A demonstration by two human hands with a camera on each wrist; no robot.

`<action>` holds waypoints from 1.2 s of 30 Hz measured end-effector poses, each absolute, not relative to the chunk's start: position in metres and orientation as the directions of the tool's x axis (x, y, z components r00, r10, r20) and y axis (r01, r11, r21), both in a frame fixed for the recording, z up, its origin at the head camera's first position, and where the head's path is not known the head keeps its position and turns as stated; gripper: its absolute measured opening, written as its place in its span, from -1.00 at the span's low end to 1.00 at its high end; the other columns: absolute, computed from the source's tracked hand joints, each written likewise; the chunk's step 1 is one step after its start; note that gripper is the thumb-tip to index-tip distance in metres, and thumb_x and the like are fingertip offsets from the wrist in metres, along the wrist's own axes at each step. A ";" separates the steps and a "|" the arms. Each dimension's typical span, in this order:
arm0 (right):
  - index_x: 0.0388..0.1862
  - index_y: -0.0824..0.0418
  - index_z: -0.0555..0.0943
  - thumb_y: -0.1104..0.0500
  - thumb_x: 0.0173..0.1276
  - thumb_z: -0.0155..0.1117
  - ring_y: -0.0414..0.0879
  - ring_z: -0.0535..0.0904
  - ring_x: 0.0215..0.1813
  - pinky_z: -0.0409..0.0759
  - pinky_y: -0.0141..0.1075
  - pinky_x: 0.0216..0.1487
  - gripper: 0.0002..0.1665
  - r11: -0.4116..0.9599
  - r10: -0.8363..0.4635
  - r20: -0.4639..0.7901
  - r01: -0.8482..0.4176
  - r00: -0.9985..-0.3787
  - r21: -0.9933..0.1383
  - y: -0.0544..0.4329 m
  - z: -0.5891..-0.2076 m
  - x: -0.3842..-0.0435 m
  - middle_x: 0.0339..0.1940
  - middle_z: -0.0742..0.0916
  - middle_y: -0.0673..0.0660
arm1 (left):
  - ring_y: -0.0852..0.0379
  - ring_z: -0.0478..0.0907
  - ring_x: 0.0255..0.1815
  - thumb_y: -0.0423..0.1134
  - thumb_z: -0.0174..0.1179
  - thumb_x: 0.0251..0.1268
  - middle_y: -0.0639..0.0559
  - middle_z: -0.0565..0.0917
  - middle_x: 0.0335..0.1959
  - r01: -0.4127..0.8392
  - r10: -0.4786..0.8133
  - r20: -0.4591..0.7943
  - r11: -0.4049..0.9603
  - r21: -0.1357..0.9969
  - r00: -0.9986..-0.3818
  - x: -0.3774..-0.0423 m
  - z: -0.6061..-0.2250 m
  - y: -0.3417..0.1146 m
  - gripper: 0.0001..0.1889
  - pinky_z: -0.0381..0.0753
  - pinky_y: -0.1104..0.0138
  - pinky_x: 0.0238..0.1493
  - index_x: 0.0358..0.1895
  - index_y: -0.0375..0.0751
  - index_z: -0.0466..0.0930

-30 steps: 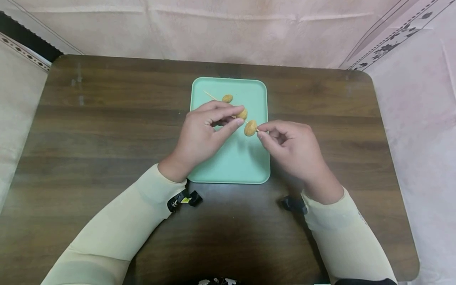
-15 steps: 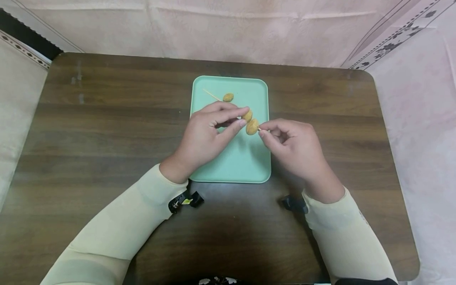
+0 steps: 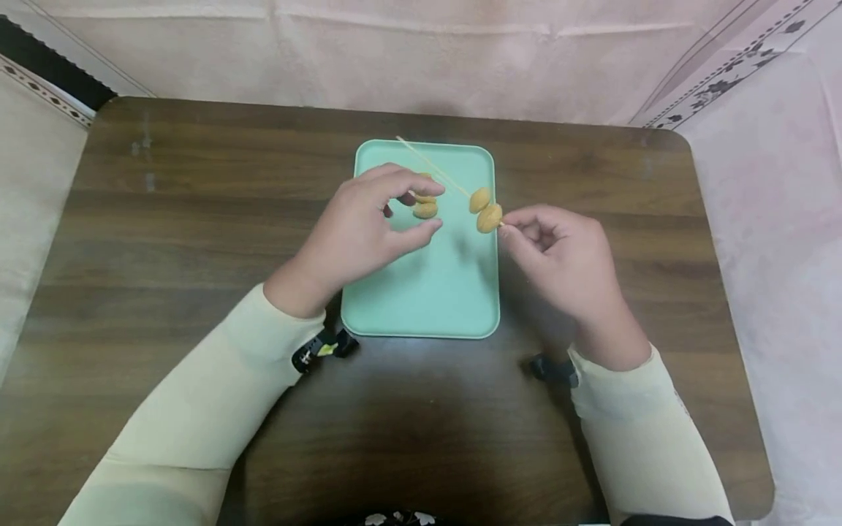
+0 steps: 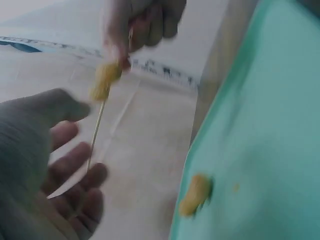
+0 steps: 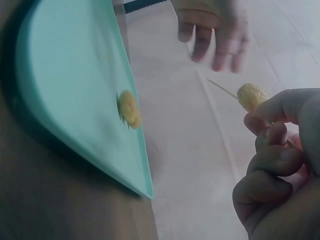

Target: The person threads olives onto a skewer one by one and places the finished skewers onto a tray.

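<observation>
Smooth plastic tray (image 3: 421, 303), wooden skewer (image 3: 441, 171), wood-grained table (image 3: 197, 219)

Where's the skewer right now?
In the head view, the skewer is pinched by the right hand near the right edge of the tray, carrying two yellow pieces, its bare end slanting away left.

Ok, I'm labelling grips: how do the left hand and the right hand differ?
The right hand pinches the thin skewer near one end; the left hand holds nothing. The left hand's thumb and fingers stand apart, while the right hand's fingers are curled in. In the head view, the left hand is over the green tray, the right hand to the right of it. Both hands are bare.
</observation>
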State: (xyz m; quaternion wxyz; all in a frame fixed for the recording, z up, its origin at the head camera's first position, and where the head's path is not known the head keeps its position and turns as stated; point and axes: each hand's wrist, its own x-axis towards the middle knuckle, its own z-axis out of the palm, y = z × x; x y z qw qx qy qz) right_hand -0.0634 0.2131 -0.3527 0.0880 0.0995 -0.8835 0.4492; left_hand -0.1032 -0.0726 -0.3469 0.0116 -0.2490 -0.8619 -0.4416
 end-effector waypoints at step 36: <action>-0.06 0.12 0.93 0.14 0.56 0.53 -0.28 0.57 -0.46 0.51 -0.49 -0.42 -0.87 0.607 -0.045 0.195 -0.181 -0.980 -0.774 0.224 -0.349 -0.068 -0.47 0.75 -0.21 | 0.13 0.81 0.11 -0.22 0.38 0.65 0.07 0.72 0.26 0.290 0.459 0.090 0.387 0.875 -0.884 -0.129 -0.368 -0.076 -0.61 0.77 0.27 0.18 0.44 0.00 0.76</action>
